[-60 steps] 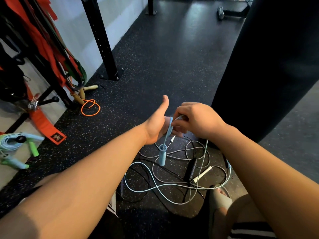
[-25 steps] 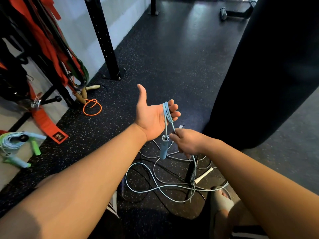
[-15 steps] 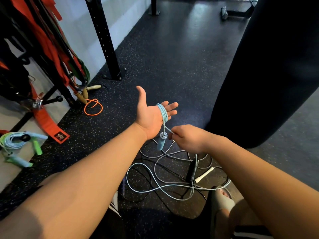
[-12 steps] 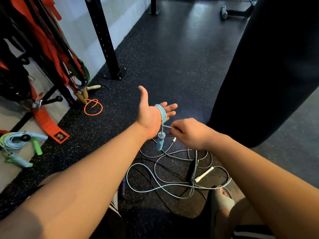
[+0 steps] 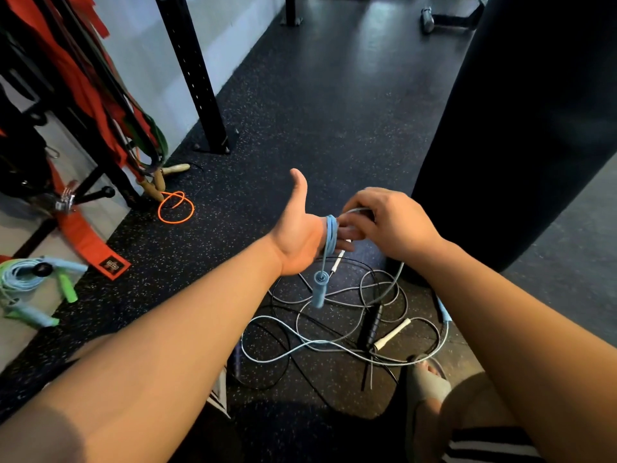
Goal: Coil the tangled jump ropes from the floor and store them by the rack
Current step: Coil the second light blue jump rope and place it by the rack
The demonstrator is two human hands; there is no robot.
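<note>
Although a small dark label sits on the end of the flat orange webbing strap (image 5: 87, 242) lying by the rack, its lettering is too small to read, and no other writing shows. The floor (image 5: 334, 105) is black rubber flecked with pale specks. The left hand (image 5: 298, 237) is held palm up with the thumb raised and the fingers stretched out flat, and several turns of the thin, smooth light-blue jump rope cord (image 5: 330, 233) are wound around those fingers. From the coil a cylindrical light-blue plastic handle (image 5: 319, 289) hangs straight down, clear of the floor. The right hand (image 5: 389, 222) hovers just beside the left fingertips, knuckles up, with its fingers curled and pinching a strand of the same cord, which runs down past the wrist to the floor. Below both hands lies the tangled heap of ropes (image 5: 337, 332): pale blue and grey loops crossed by black cord, with a ribbed black handle (image 5: 372, 324) and a slim white handle (image 5: 392, 334) among them. A sandalled foot (image 5: 425, 379) rests at the edge of the heap. Beside the black steel rack (image 5: 192, 75) an orange rope with wooden handles (image 5: 175, 207) lies on the floor, and farther left a coiled blue rope and green handles (image 5: 33, 285) rest against the pale floor edge. A large black punching bag (image 5: 521, 121) fills the right side.
</note>
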